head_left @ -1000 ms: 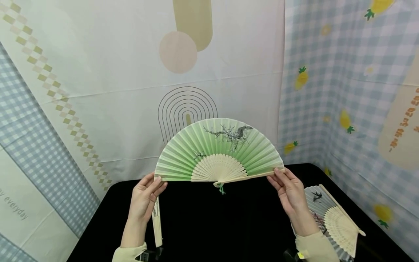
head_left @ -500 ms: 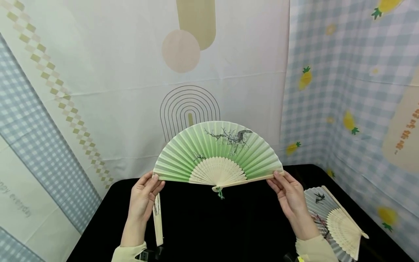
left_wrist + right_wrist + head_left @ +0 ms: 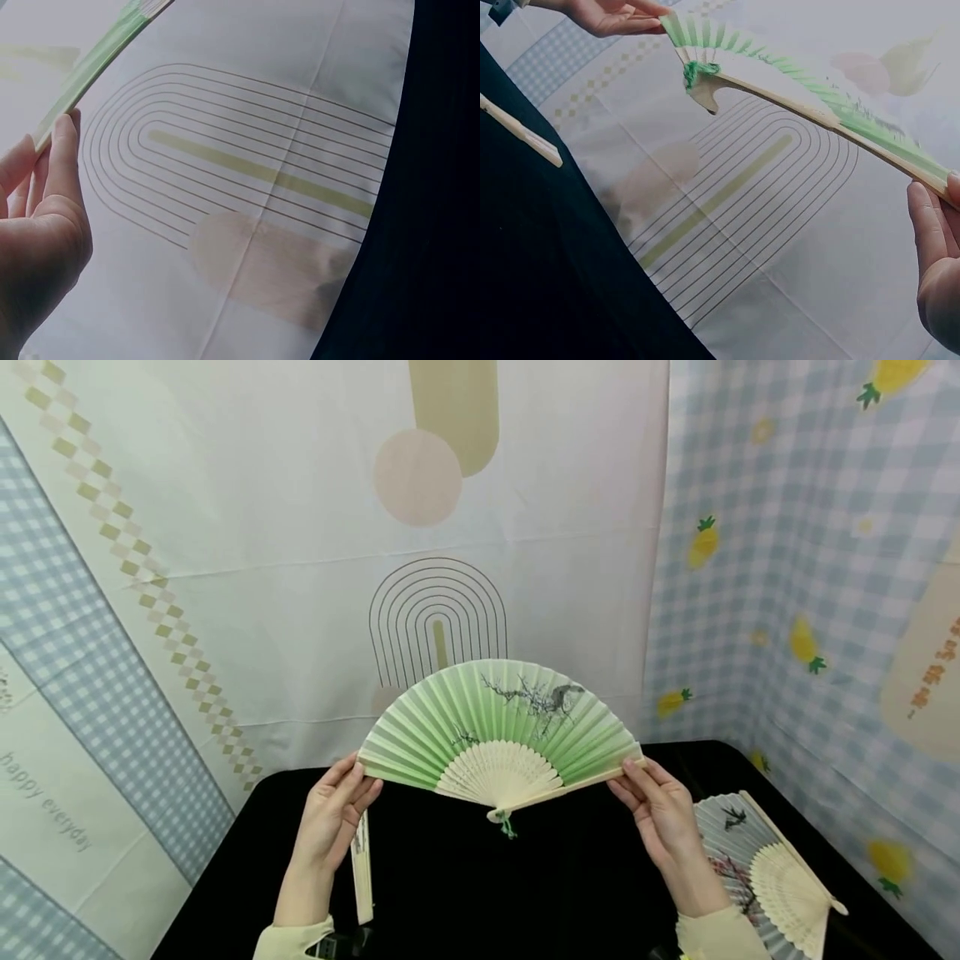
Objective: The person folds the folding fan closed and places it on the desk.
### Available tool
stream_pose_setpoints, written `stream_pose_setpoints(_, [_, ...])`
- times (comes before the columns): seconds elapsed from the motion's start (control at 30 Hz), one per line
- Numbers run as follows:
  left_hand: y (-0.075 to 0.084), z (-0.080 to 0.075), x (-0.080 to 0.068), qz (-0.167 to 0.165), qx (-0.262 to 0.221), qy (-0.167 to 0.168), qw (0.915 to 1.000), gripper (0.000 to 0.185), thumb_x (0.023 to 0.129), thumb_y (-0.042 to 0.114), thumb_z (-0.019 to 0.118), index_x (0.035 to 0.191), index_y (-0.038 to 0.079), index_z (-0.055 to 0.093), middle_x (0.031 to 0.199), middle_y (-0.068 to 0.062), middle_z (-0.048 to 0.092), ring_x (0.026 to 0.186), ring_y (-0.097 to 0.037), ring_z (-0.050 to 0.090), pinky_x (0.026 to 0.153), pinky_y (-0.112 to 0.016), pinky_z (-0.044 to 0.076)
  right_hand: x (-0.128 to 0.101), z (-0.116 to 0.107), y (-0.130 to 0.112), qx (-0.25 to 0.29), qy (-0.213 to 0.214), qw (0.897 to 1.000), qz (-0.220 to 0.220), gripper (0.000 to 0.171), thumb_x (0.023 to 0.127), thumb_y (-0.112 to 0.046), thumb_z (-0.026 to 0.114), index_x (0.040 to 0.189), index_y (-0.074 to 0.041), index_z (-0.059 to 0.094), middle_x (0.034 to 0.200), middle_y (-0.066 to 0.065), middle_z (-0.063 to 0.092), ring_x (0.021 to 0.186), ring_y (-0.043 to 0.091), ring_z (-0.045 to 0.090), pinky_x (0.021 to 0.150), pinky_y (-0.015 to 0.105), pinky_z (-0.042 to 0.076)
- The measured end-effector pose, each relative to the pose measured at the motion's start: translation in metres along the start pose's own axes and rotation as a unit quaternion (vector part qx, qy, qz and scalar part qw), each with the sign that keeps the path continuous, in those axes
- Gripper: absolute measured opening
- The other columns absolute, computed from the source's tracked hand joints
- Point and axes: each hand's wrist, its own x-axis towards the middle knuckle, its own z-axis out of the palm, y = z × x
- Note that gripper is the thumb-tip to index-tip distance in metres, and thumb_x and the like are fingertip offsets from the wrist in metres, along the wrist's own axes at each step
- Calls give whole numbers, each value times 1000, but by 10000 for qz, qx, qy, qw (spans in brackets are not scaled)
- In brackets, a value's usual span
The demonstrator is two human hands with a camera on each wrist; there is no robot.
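A green folding fan (image 3: 498, 718) with a dark branch print and pale slats is spread between my two hands above the black table. My left hand (image 3: 330, 806) pinches its left end between thumb and fingers. At the other end, the outer stick is pinched by my right hand (image 3: 660, 814). A green knotted cord (image 3: 506, 824) hangs from the pivot. In the right wrist view the fan (image 3: 802, 109) is seen from below, and its cord (image 3: 700, 73) bunches at the pivot. The left wrist view shows only one end of the fan (image 3: 97, 64) above the left hand (image 3: 45, 225).
A grey folding fan (image 3: 750, 860) with bird and blossom prints lies open at the right of the black table (image 3: 540, 893). A folded fan (image 3: 362, 877) lies beside my left forearm. Printed curtains (image 3: 300, 635) stand behind and at both sides.
Both hands keep their pinch on the green fan. Its top edge and pivot have dropped lower in the head view, so the fan now tilts more. The head view has shifted slightly.
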Motion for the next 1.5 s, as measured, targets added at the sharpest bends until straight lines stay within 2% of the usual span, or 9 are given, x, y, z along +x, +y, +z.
stream_pose_setpoints(0.3, [-3,2,5,-57,-11,296,9995,34,108,0,41,126,11,68,122,-5,70,113,-16,67,91,-27,55,0,8,-7,-162,44,9999,-1,23,102,-1,56,109,-11,76,102,5,75,94,14,73,83,26,58])
stream_pose_setpoints(0.5, [-10,0,2,-50,-150,432,9989,34,108,1,42,125,13,69,121,-3,70,111,-14,68,91,-26,55,0,12,-14,-240,110,9995,191,23,102,-2,58,108,-11,77,103,5,75,95,14,73,83,26,58])
stream_pose_setpoints(0.83, [-9,1,2,-78,-142,381,9991,36,108,1,42,127,13,70,122,-4,70,111,-15,68,90,-26,56,0,11,-12,-279,195,9988,352,21,101,-2,59,106,-11,77,100,4,74,93,13,73,84,26,58])
stream_pose_setpoints(1.17, [-7,0,1,-148,-19,249,9996,35,108,2,43,129,13,68,123,-4,69,110,-14,67,88,-25,56,0,10,-8,-232,80,9991,342,25,102,0,55,107,-12,77,102,5,74,94,14,73,84,26,58])
stream_pose_setpoints(1.5, [-6,1,0,-207,296,661,9972,29,107,4,48,115,15,73,111,-1,71,101,-13,69,82,-26,59,0,10,-7,-260,29,9986,456,24,102,-2,57,109,-13,77,105,5,74,97,13,72,86,26,57])
